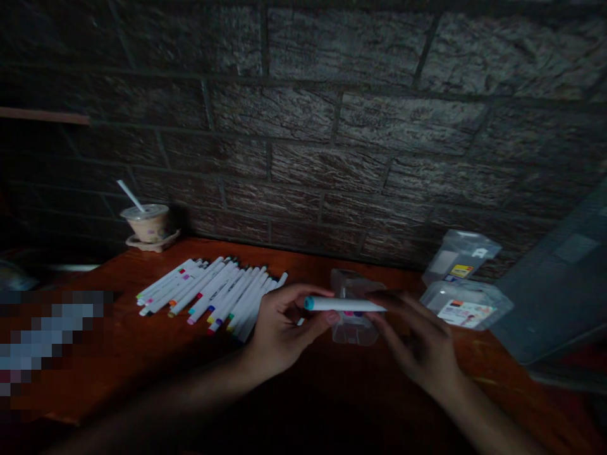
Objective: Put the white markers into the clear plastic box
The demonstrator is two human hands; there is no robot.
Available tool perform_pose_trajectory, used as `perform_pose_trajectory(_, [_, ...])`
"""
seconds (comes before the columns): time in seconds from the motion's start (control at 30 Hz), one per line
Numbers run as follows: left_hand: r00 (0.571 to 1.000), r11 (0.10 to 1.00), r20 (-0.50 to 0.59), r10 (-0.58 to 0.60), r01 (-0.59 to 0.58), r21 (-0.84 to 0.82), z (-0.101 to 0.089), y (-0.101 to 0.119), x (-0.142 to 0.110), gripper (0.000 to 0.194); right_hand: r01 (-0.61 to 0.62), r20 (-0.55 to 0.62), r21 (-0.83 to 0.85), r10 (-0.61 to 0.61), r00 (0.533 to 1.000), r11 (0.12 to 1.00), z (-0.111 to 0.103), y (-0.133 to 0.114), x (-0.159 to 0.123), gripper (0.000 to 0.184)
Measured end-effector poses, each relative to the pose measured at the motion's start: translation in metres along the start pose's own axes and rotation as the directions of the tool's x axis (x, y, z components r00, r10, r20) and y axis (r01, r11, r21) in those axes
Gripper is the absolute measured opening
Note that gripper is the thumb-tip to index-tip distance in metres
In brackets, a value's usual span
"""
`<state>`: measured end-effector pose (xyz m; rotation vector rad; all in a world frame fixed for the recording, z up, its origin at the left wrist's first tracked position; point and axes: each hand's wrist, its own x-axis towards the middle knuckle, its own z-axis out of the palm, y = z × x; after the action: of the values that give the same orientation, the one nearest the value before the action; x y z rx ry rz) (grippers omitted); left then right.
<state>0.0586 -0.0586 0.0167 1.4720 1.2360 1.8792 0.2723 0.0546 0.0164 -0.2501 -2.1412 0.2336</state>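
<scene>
A white marker (345,304) with a teal end lies level between my two hands, above a clear plastic case (356,333). My left hand (289,322) pinches it near the teal end with thumb and fingers. At the other end, the fingers and thumb of my right hand (420,338) close around the barrel. Some coloured marker ends show inside the case behind the held marker. Left of my left hand, many white markers (222,291) with variously coloured ends lie side by side on the wooden table (156,354).
A lidded drink cup (148,224) with a straw stands in a holder at the back left. Two clear plastic containers (467,303) with labels sit at the right. A dark brick wall (303,158) rises behind the table, and a grey panel (554,278) leans at the far right.
</scene>
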Motion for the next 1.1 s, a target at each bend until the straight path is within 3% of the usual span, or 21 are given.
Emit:
perform_pose_trajectory(0.17, [0.997, 0.996, -0.006, -0.075, 0.074, -0.054, 0.001, 0.001, 0.006, 0.016, -0.020, 0.057, 0.049, 0.017, 0.998, 0.999, 0.000, -0.004, 0.001, 0.040])
perform_pose_trajectory(1.1, [0.999, 0.998, 0.020, -0.046, 0.046, -0.031, 0.004, -0.003, -0.005, 0.019, 0.084, 0.016, 0.078, -0.086, 0.996, 0.993, 0.003, -0.008, 0.005, 0.035])
